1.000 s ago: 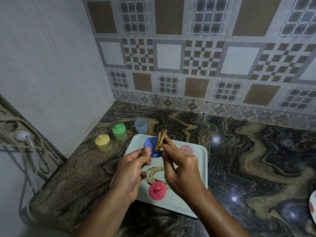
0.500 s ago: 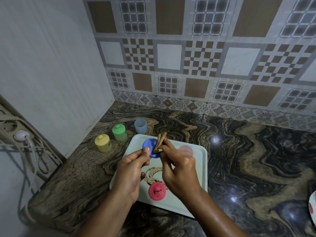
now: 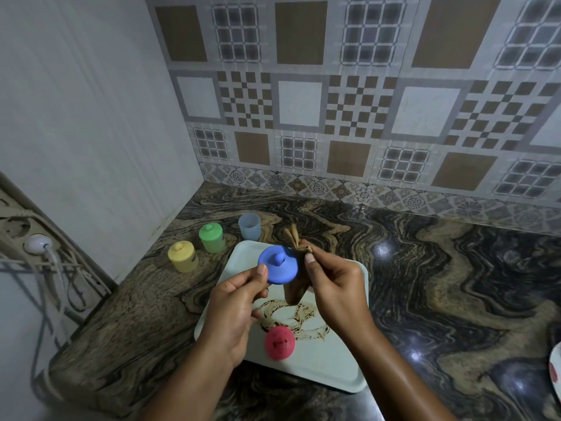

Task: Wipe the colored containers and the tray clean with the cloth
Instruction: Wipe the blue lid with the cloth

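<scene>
Home kitchen corner: swirled stone countertop [image 3: 455, 284] toward six o'clock, patterned tile backsplash [image 3: 364, 101] at twelve, wall socket [image 3: 18, 229] at nine.

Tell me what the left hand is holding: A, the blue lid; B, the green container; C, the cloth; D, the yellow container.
A: the left hand pinches the blue lid by its edge above the tray, while the right hand holds the cloth.
</scene>
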